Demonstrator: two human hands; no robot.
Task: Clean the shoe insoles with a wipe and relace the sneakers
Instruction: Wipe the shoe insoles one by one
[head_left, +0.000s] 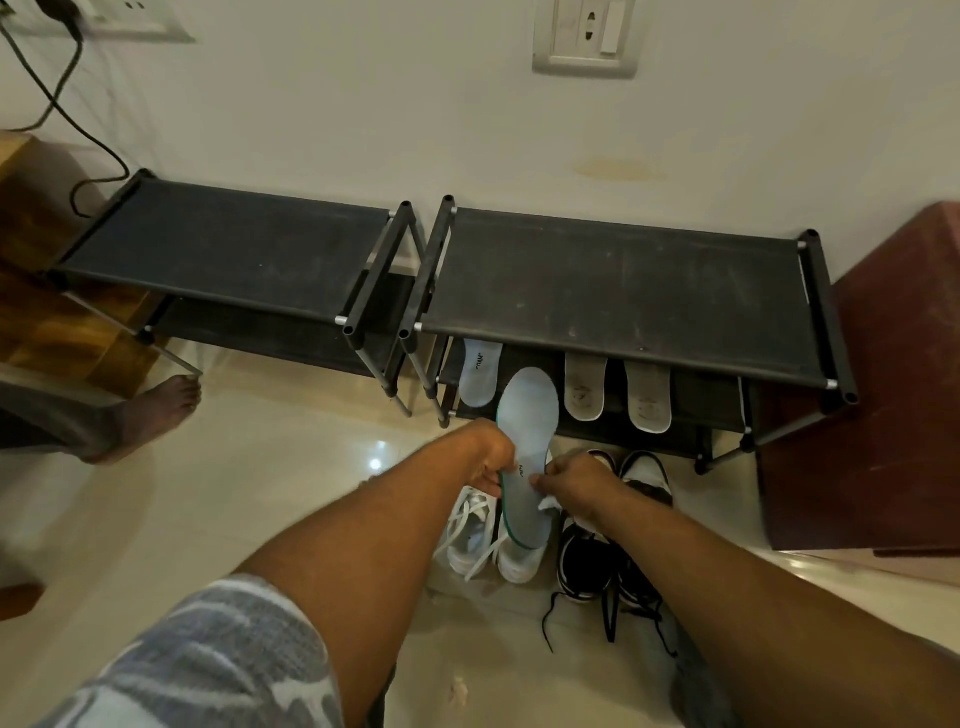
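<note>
Left hand (491, 462) fingers curl round the seemingly light, floppy insole (527, 410) at mid-edge; right hand (569, 475) pinches the wipe (549, 503) against it.

Print on the shelved insole (480, 375) looks too blurred to read.

Two black shoe racks (228, 249) stand side by side against a pale wall (363, 104); the glossy cream floor (260, 467) mirrors a lamp's glare.
</note>
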